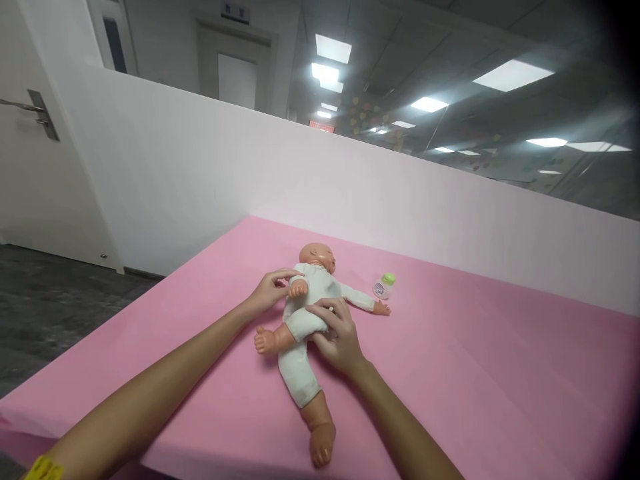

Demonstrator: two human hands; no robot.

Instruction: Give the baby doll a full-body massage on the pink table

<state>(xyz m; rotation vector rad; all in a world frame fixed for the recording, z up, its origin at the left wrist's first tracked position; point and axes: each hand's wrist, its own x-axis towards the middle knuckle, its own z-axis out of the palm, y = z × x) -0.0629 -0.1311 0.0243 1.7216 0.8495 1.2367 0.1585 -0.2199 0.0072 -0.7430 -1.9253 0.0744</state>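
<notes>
A baby doll [317,287] with a white cloth body and plastic head, hands and feet lies on its back on the pink-covered table. Its head points away from me and is turned to the right. My left hand [270,292] holds the doll's arm on the left side near the shoulder, fingers over the top and thumb below. Around the upper part of the raised, crossed leg, my right hand [340,337] is closed, its thumb under the thigh. The doll's other leg stretches toward me, and its other arm lies out to the right.
A small clear bottle [383,288] with a green cap stands just beyond the doll's outstretched hand. The pink table cover [475,373] extends to both sides. A white partition [375,193] borders the far edge, and a door [45,167] is at the left.
</notes>
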